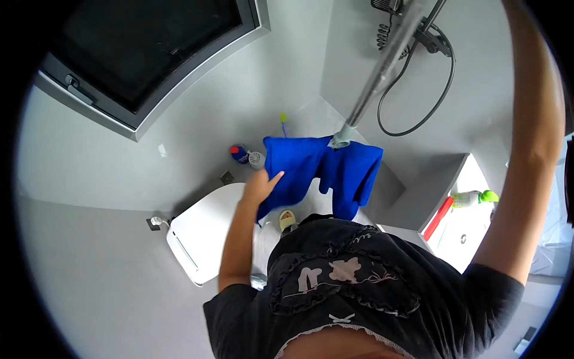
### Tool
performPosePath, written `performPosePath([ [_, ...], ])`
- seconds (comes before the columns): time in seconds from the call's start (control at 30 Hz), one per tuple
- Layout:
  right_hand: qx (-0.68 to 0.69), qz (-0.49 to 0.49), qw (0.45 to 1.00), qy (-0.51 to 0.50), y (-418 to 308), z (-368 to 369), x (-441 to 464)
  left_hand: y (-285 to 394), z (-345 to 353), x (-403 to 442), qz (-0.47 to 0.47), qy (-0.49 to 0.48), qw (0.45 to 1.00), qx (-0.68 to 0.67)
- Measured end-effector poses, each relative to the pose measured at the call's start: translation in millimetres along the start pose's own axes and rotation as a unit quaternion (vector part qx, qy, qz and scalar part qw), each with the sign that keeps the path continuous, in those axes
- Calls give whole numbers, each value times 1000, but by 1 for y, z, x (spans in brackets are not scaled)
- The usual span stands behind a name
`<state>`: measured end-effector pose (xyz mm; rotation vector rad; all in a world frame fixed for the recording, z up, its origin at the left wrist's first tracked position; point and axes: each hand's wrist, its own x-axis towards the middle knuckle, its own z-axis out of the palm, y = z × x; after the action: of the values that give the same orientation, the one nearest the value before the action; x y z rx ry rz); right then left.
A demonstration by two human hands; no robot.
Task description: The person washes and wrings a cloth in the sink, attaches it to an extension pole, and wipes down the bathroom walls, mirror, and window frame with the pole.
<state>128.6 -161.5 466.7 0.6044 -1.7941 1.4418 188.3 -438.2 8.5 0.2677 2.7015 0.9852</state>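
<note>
A bright blue garment [302, 164] hangs in front of me, with two parts drooping like legs or sleeves; I cannot tell which kind of garment it is. Its upper edge meets the pale fitting at the lower end of a long metal pole [382, 72], which slants up to the right. My left hand [260, 186] is at the garment's left side, with the thumb across the cloth and the other fingers largely hidden. My right arm reaches up along the right edge of the view, and its hand lies outside the picture.
A white toilet with a closed lid [206, 233] stands at left. A shower hose [412, 128] hangs on the right wall. The white shelf unit [460, 233] below holds a bottle with a green top [472, 198]. A dark window [149, 54] is upper left.
</note>
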Motion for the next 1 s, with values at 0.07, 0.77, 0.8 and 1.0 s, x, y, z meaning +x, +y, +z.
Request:
performPosePath([
  [0.07,-2,-2,1000,28,-4,-19,-33,30,-56,-15,99,3,990,-98],
  [0.77,-115,-254,959,40,-11,114,-64,304,-369,-187,562,644,384,350],
  [0.8,-83,-333,939,11,6,143,-74,323,-377,-202,567,641,342,388],
  [1.0,-45,-426,903,40,31,204,-142,315,-383,-281,80,452,354,815],
])
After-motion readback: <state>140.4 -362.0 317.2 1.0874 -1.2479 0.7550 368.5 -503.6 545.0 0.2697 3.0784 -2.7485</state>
